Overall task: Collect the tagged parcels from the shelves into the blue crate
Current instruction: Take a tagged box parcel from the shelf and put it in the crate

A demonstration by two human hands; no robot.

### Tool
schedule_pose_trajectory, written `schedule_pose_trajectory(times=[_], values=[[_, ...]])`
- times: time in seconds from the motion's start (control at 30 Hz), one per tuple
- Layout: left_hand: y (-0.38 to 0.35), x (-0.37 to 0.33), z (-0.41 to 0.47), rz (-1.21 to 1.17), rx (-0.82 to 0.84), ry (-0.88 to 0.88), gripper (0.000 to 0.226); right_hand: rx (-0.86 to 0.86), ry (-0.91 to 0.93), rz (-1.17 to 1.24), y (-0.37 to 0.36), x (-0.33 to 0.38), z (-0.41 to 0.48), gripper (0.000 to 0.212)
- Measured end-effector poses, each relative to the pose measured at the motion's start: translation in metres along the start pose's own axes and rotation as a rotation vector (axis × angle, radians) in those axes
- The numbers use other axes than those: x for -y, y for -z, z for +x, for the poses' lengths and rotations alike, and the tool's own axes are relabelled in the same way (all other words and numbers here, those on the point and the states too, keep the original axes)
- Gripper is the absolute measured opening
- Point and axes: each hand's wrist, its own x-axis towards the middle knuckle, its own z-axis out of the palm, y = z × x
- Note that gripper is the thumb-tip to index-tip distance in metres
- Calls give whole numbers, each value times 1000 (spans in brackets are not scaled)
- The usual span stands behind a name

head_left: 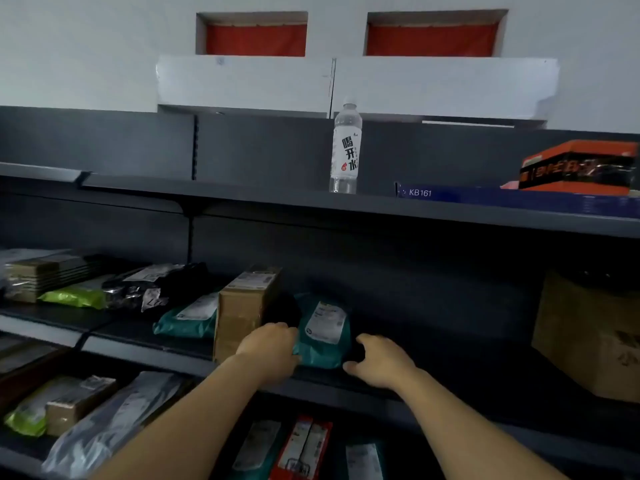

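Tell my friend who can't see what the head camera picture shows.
Two hands are at a white-labelled teal parcel on a dark shelf: the left hand holds its left edge, the right hand is beside its right edge. A brown box stands just left of it; a water bottle stands on the shelf above.

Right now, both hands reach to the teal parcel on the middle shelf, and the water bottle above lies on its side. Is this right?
No. In the head view the water bottle above stands upright. The left hand and right hand do reach to the teal parcel on the middle shelf.
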Motion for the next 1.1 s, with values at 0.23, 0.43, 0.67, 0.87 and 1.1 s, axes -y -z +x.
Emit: schedule_pose_trajectory(times=[0.23, 0.43, 0.67, 0.87, 1.1], values=[[-28, 2, 61, -283, 56, 151, 47, 74, -116, 496, -19, -6, 75, 31], [-42, 6, 89, -764, 61, 362, 51, -23, -240, 700, -44, -16, 115, 22], [-58, 0, 93, -1026, -118, 353, 17, -268, -151, 748, -61, -16, 106, 9], [-58, 2, 84, -1106, -191, 238, 28, -440, -67, 784, -67, -7, 94, 14], [-40, 13, 80, -904, -67, 113, 19, -370, -185, 616, -59, -2, 96, 17]])
